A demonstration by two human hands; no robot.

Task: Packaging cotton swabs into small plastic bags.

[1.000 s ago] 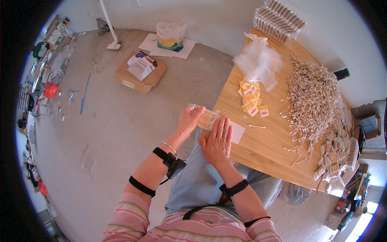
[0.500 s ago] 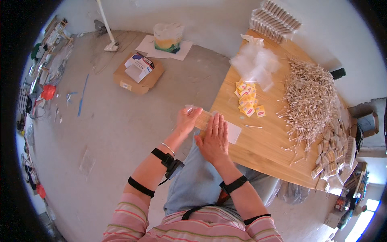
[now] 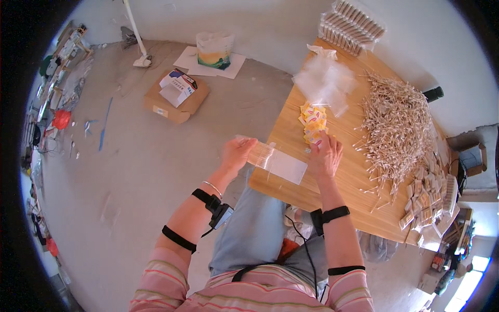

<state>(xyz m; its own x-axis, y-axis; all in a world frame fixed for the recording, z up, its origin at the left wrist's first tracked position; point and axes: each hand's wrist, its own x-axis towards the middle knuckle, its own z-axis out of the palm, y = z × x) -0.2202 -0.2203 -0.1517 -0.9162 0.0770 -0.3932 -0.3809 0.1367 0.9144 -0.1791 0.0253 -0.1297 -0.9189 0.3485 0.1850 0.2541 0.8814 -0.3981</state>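
My left hand (image 3: 238, 154) is closed on one end of a clear plastic bag of cotton swabs (image 3: 263, 157), at the table's near left corner. A blank white rectangle (image 3: 289, 167) extends from the bag's right side across the tabletop. My right hand (image 3: 326, 157) is at the near end of a pile of small yellow-and-white cards (image 3: 313, 117). Its thumb and fingertips are bent onto a yellow card there; the palm side is hidden.
A large heap of loose cotton swabs (image 3: 397, 130) covers the table's right side, with packed swab bundles (image 3: 423, 203) beside it. Clear plastic bags (image 3: 325, 80) lie beyond the cards. Stacked swab packs (image 3: 352, 26) stand at the far end. An open cardboard box (image 3: 179, 106) sits on the floor.
My right hand has lifted off the swab bag and moved right to the yellow cards. More of the bag and white rectangle now shows. My left hand keeps hold of the bag.
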